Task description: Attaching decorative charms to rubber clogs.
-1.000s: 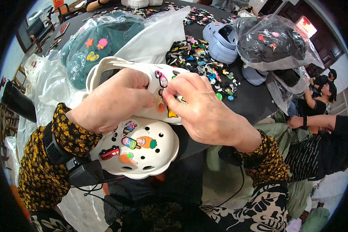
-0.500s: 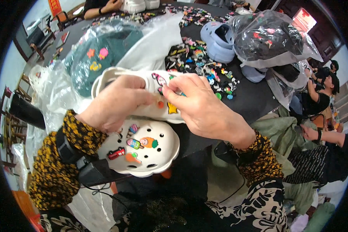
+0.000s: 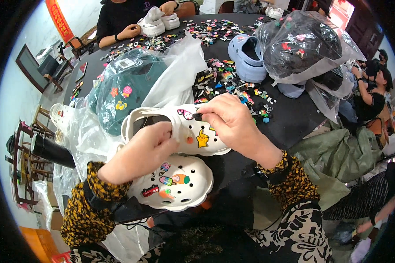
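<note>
Head view: left hand (image 3: 140,151) grips the upper white clog (image 3: 193,133) at its opening, fingers curled over the rim, holding it above a second white clog (image 3: 175,184) at the near edge of the dark bench (image 3: 294,116). Right hand (image 3: 232,122) fingers pinch a small dark charm (image 3: 198,116) against the clog's top. Clog probably light, springy foam; best held by rim. Charm tiny, easily dropped.

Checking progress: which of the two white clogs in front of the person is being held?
The upper white clog, gripped by the left hand and touched by the right hand; the lower white clog lies untouched below.
</note>
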A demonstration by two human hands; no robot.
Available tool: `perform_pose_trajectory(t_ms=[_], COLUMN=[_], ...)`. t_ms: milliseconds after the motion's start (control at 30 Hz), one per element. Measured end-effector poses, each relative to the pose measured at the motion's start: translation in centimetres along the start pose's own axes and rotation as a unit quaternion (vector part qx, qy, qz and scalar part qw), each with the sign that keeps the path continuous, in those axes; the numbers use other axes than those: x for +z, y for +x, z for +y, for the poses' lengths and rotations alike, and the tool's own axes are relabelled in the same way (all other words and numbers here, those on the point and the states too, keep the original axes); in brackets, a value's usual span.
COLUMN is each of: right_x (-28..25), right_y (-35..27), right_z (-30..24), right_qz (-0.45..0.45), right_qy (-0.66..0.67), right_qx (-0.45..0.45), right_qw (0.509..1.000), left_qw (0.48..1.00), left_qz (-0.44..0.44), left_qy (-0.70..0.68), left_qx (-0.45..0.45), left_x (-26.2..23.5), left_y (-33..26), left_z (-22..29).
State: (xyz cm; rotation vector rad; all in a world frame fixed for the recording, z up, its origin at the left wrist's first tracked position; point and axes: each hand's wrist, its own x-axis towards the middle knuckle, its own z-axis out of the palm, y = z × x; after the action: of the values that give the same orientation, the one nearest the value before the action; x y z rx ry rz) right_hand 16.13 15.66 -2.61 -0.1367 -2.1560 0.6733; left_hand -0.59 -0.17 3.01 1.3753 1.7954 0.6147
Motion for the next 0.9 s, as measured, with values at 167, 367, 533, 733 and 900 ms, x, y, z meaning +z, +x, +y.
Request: perform_pose_trajectory(t_ms=[167,367,533,733,900], right_x=[-1.4,-5.2,-8.7,-11.6,-9.5], right_y=[0.2,-0.7,-0.1,0.9,-0.7], right_z=[1.3,6.8,3.8,-5.0,-9.8], right_qz=[0.033,0.02,0.133,0.191,0.149], right_qy=[0.03,-0.159,-0.034,-0.114,-0.018], right_qx=[0.101,0.122,0.098,-0.156,-0.19], right_qw=[0.994,0.979,0.986,0.962,0.97], left_qw=[0.974,0.937,0.917,0.816,0.837], left_qz=[0.136,0.22,0.36,0.487,0.495], left_qy=[0.098,0.19,0.082,0.051,0.054], left_qx=[0.152,0.193,0.151,0.306,0.229], left_x=[0.1,-1.0,-0.3,0.5,1.4], left_y=[-2.4,-6.1,-9.7,-11.0,-11.8], left_z=[0.7,2.4,2.9,-1.5,-4.0])
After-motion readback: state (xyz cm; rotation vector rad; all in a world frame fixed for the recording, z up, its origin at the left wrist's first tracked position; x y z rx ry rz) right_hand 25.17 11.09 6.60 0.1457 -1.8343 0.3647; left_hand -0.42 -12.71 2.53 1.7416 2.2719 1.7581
